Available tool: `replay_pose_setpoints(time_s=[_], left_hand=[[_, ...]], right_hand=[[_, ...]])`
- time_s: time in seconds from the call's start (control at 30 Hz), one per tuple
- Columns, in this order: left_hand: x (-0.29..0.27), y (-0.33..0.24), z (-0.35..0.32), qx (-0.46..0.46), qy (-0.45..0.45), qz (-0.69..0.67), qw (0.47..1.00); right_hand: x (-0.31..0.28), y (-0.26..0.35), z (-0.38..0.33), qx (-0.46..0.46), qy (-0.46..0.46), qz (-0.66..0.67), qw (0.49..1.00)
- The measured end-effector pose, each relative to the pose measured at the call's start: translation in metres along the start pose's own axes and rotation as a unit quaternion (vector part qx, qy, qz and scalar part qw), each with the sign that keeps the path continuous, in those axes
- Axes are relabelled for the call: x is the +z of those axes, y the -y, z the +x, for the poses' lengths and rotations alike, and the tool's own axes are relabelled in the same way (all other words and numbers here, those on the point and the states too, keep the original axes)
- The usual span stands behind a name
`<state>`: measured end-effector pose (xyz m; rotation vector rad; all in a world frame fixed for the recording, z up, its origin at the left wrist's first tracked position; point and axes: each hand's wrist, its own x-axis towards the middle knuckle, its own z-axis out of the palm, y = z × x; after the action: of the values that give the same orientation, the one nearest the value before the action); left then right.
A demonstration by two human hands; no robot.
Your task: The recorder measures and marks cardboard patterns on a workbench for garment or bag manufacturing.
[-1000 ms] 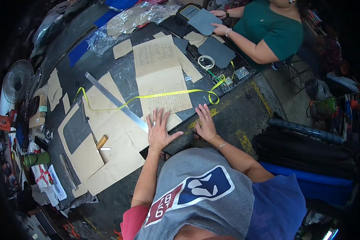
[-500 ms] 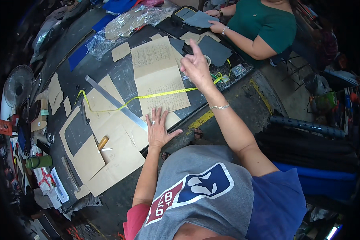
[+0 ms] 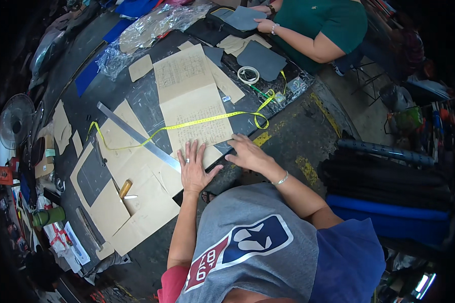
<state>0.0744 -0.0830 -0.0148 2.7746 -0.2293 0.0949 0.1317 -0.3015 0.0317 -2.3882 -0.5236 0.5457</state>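
My left hand (image 3: 194, 169) lies flat, fingers spread, on the near end of a long brown paper sheet (image 3: 189, 96) covered in handwriting. My right hand (image 3: 246, 153) rests palm down at the table's near edge, just right of that sheet, holding nothing. A yellow measuring tape (image 3: 207, 120) runs across the sheet just beyond both hands. A metal ruler (image 3: 136, 136) lies diagonally to the left of my left hand, over brown paper pattern pieces (image 3: 136, 202).
Across the dark table (image 3: 136, 96) a person in a green top (image 3: 328, 25) handles grey material (image 3: 260, 59). A tape roll (image 3: 248, 74), clear plastic wrap (image 3: 146, 28) and a small knife (image 3: 125, 189) lie about. A fan (image 3: 15, 121) stands left; dark rolls (image 3: 389, 177) are stacked right.
My right hand, which was raised and reaching over the far part of the sheet half a second ago, has come back down to the table's near edge. My left hand stayed put.
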Motion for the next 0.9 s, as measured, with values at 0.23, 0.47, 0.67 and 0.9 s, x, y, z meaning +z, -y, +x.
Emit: replay_pose_setpoints(time_s=[0.23, 0.47, 0.67, 0.9], left_hand=[[0.001, 0.002, 0.002, -0.001, 0.01, 0.003, 1.0], [0.004, 0.003, 0.002, 0.001, 0.007, 0.01, 1.0], [0.003, 0.003, 0.001, -0.002, -0.005, 0.007, 1.0], [0.003, 0.004, 0.0, -0.006, -0.006, 0.004, 1.0]], right_hand=[[0.025, -0.009, -0.007, -0.022, -0.055, -0.011, 0.998], [0.029, -0.015, -0.012, -0.032, -0.064, 0.001, 0.997], [0.026, -0.015, -0.016, -0.001, -0.048, -0.057, 0.997], [0.023, -0.016, -0.014, 0.001, -0.017, -0.082, 0.996]])
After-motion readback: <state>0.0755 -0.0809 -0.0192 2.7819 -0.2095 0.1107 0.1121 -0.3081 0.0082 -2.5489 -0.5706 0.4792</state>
